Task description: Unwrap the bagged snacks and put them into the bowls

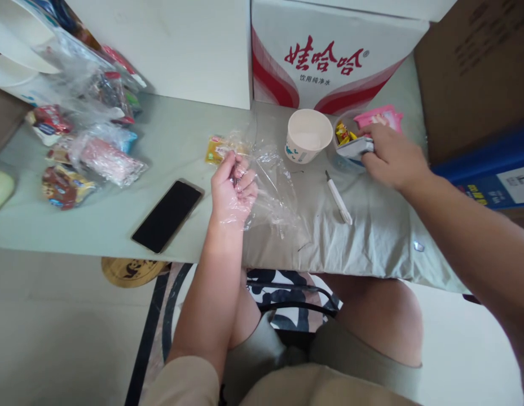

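My left hand (233, 189) is closed on the edge of a clear plastic bag (273, 183) that lies crumpled on the grey-green cloth (371, 237). A small yellow packet (217, 149) lies just beyond that hand. My right hand (391, 157) is further right, fingers closed on a small grey-white packet (355, 148) at the rim of a clear container (344, 160) with yellow sweets (343, 134) in it. A pink packet (380, 117) lies behind this hand. Between the hands stands a white paper cup (308, 135), with a white pen-like tool (338, 198) on the cloth before it.
A black phone (167, 215) lies face up near the table's front edge at the left. Bagged snacks (90, 149) are piled at the far left. A white and red carton (329, 53) and a white box (177, 45) stand behind; a brown carton (477, 67) is at right.
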Motion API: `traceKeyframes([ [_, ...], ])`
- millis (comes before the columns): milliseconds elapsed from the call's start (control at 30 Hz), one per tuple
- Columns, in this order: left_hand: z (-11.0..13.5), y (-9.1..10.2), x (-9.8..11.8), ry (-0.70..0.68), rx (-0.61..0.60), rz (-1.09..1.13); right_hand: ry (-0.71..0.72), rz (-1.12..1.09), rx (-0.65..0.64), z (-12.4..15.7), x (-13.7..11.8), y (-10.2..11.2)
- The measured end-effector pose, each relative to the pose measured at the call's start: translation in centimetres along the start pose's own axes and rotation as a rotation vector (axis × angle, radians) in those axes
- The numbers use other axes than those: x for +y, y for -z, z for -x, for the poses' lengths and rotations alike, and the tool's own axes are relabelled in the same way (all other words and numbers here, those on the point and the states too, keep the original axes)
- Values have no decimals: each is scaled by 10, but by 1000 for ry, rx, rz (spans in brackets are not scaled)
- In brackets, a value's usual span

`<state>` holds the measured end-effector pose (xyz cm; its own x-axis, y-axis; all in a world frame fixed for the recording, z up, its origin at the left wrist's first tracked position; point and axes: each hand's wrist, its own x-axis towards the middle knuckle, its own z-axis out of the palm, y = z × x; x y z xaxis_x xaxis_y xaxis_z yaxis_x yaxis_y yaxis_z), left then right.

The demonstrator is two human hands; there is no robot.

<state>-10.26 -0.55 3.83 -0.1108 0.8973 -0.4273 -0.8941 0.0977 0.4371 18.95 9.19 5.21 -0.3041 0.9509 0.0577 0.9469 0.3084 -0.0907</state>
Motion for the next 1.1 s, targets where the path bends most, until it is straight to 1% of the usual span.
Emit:
traceKeyframes([
  [100, -1, 1, -1, -6, 0, -18, -27, -52, 28, -3, 0, -11],
  [233, 0, 0, -2, -2, 8, -37, 4, -23, 57, -2, 3, -32],
  [300, 0, -1, -3, -4, 11, -49, 26, -42, 85, -3, 5, -39],
  [367, 1, -2, -4, -5, 12, -66, 57, -83, 91, -4, 10, -38],
  [433, 1, -2, -4, -5, 11, -73, 73, -120, 84, -1, 17, -30],
  [467, 2, -2, -4, -4, 9, -70, 74, -154, 105, 3, 20, -25],
  [500, 2, -2, -3, -3, 8, -63, 73, -213, 154, 9, 21, -20],
  [533, 2, -1, -1, 1, 2, -54, 71, -300, 248, 18, 21, -17],
  [600, 3, 1, 1, 37, -36, -44, 81, -572, 514, 43, 14, -17],
  [633, 4, 1, 1, 72, -71, -47, 85, -717, 686, 57, 6, -22],
  [667, 4, 2, 0, 112, -111, -53, 72, -842, 779, 71, -5, -30],
  [700, 6, 2, -4, 149, -147, -60, 33, -946, 727, 85, -19, -41],
  [767, 9, 1, -19, 195, -171, -83, -52, -1120, 479, 102, -50, -66],
  [800, 12, 1, -29, 208, -157, -103, -65, -1211, 348, 106, -65, -77],
  [867, 19, 2, -54, 256, -108, -179, -122, -1422, 176, 104, -88, -93],
  [933, 27, 4, -73, 330, -87, -260, -184, -1662, 9, 99, -101, -98],
  [967, 30, 5, -79, 358, -86, -283, -218, -1775, -73, 97, -104, -97],
  [1033, 32, 7, -81, 360, -78, -289, -282, -1942, -257, 96, -106, -92],
  [1100, 29, 5, -72, 295, -66, -252, -324, -1984, -438, 99, -104, -85],
])
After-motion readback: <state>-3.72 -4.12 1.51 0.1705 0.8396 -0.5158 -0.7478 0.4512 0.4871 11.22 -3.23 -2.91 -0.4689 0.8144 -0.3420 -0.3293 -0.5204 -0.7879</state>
